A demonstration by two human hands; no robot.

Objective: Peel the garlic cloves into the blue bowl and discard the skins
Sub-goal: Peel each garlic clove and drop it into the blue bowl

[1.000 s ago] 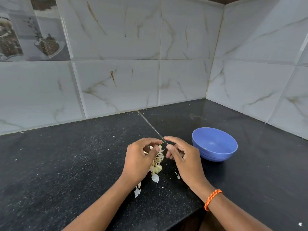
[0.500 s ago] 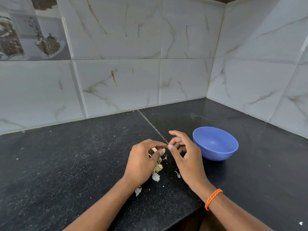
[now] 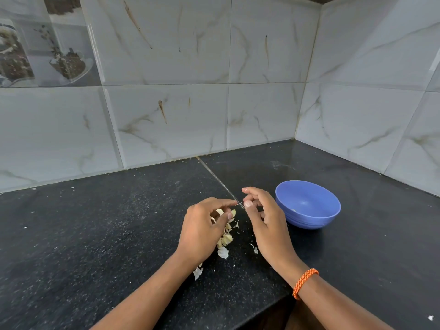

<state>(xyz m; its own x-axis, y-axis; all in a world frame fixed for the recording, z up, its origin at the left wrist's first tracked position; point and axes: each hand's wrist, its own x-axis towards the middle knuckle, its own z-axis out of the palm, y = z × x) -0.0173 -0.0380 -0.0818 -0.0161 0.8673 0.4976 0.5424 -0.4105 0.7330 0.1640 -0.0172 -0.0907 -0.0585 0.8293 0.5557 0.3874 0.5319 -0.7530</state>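
Table (image 3: 95,234): black polished stone, flecked with white specks, a thin seam running diagonally toward the wall; it filled a corner of the room. Walls (image 3: 262,110): glossy white tiles with grey and brown marble veining; one decorative tile (image 3: 45,44) at upper left carried a printed picture of dishes, no legible writing. Blue bowl (image 3: 307,204): round, smooth plastic, faintly ribbed near its base, standing upright on the table just beside the right hand; one small pale piece lay inside, too small to identify. Garlic skins (image 3: 225,236): thin, papery, cream and white flakes, heaped loosely on the table between the two hands, with stray flakes nearer the table's front edge. Left hand (image 3: 204,229): fingers curled, thumb and forefinger closed around a pale garlic piece (image 3: 220,211), partly hidden. Right hand (image 3: 264,217): fingers curled, thumb and forefinger pinching a fine wisp of skin (image 3: 239,203) that reached to the left fingertips. Right wrist: orange braided cord bracelet (image 3: 304,282).
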